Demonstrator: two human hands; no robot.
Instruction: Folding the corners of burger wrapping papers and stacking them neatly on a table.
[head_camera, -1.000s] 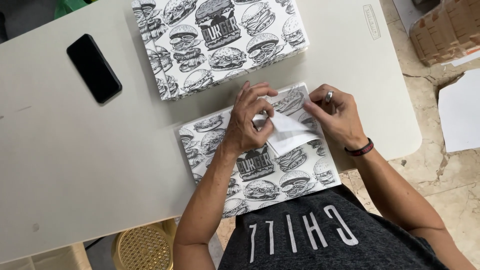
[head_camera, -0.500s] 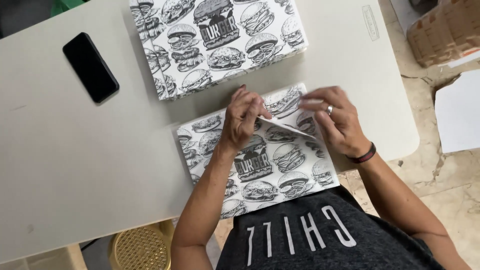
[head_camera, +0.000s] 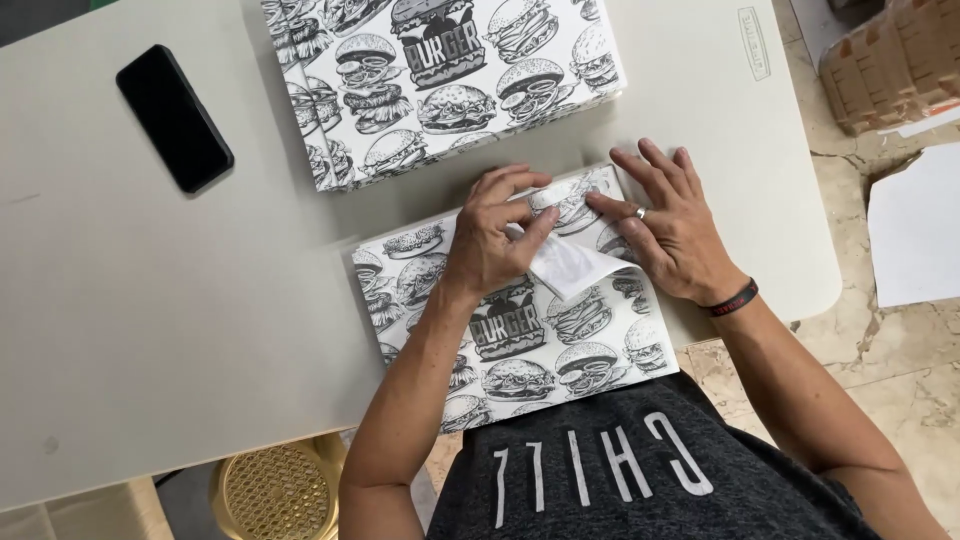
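A stack of black-and-white paper sheets (head_camera: 520, 340) printed with burger drawings lies at the near edge of the pale table (head_camera: 150, 330). One corner of the top sheet (head_camera: 572, 268) is turned over and shows its white underside. My left hand (head_camera: 495, 240) pinches that folded corner with thumb and fingers. My right hand (head_camera: 665, 225) lies flat beside it, fingers spread, pressing on the stack's far right corner. It wears a ring and a dark wristband.
A second, thicker stack of the same printed sheets (head_camera: 440, 80) lies at the table's far side. A black phone (head_camera: 174, 117) rests face up at the far left. A woven yellow stool (head_camera: 278, 490) stands below the table. Cardboard (head_camera: 890, 60) and a white sheet (head_camera: 915, 235) lie on the tiled floor at right.
The lifted corner of the top sheet has been folded down flatter. My right hand has let go of it and spread flat on the stack; my left hand still pinches the corner.
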